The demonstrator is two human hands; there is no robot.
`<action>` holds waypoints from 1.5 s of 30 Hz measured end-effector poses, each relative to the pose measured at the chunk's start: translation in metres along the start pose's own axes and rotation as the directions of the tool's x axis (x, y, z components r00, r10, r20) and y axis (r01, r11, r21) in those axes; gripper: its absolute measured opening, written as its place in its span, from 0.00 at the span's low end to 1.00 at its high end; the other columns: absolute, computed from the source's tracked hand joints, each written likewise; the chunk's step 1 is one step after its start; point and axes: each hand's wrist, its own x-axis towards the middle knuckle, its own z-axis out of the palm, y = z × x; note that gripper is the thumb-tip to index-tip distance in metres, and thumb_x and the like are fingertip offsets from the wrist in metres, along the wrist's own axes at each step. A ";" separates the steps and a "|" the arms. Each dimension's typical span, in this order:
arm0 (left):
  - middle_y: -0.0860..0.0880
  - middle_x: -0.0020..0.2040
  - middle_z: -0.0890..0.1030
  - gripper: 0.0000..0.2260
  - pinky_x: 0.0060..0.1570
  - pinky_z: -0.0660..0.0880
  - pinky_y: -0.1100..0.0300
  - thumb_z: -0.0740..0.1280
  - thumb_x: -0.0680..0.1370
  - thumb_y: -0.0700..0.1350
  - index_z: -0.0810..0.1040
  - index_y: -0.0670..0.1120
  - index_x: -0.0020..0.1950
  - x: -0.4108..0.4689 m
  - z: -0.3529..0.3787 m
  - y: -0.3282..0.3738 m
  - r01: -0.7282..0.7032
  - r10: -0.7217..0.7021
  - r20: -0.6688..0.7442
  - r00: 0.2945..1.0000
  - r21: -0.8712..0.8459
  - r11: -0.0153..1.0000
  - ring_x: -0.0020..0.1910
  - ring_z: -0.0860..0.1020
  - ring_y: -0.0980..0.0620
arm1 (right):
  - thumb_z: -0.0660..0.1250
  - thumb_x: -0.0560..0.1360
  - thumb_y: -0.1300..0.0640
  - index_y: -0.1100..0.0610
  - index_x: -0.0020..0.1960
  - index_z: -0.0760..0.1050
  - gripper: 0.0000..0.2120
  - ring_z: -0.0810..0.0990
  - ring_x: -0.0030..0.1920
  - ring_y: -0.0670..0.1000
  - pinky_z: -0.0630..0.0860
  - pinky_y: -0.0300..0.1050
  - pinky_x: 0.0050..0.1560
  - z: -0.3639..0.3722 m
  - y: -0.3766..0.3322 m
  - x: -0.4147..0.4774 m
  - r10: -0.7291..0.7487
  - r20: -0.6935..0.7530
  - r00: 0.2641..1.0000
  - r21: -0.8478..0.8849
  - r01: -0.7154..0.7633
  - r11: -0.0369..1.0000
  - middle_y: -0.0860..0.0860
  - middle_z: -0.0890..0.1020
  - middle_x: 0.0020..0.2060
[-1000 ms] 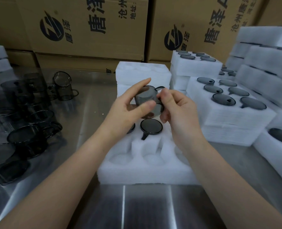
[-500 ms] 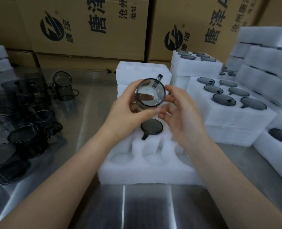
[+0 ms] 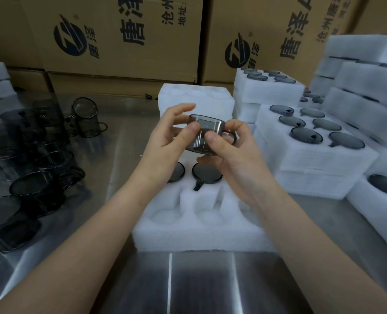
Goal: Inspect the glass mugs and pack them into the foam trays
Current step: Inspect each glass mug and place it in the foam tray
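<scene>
A smoky grey glass mug hangs in the air above the white foam tray, its handle pointing right. My left hand holds its left side with thumb and fingers. My right hand pinches its right side, thumb on the front wall. Two mugs sit upside down in the tray's back pockets, partly hidden by my hands. The front pockets hold nothing.
Several loose grey mugs crowd the steel table at the left. Filled foam trays are stacked at the right, more foam behind the tray. Printed cardboard boxes wall off the back.
The mug has been turned in my hands: first its base faced me, then its open mouth, now its side wall faces me with the handle to the right.
</scene>
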 end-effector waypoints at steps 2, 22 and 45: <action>0.48 0.50 0.79 0.12 0.48 0.75 0.64 0.62 0.77 0.44 0.75 0.48 0.60 -0.001 0.000 0.000 -0.033 0.033 0.006 0.999 -0.022 0.999 0.46 0.79 0.58 | 0.74 0.67 0.56 0.53 0.58 0.68 0.23 0.84 0.48 0.54 0.78 0.47 0.41 0.001 0.001 0.000 -0.034 -0.016 0.999 -0.056 0.033 0.998 0.53 0.85 0.44; 0.48 0.63 0.76 0.23 0.54 0.79 0.52 0.70 0.73 0.41 0.70 0.45 0.68 -0.005 0.002 0.000 0.014 -0.013 0.056 0.998 -0.025 1.000 0.52 0.82 0.52 | 0.48 0.83 0.42 0.45 0.64 0.77 0.22 0.82 0.49 0.47 0.77 0.44 0.42 -0.003 -0.003 0.005 0.001 -0.080 0.997 -0.165 -0.014 0.986 0.50 0.84 0.52; 0.53 0.66 0.75 0.33 0.67 0.70 0.59 0.77 0.69 0.38 0.69 0.45 0.71 -0.011 0.009 0.003 -0.144 0.101 0.132 0.986 0.369 0.918 0.65 0.73 0.59 | 0.57 0.83 0.51 0.45 0.48 0.80 0.13 0.81 0.51 0.48 0.77 0.51 0.53 0.003 0.005 0.000 -0.209 -0.089 0.974 -0.337 0.168 0.926 0.49 0.83 0.46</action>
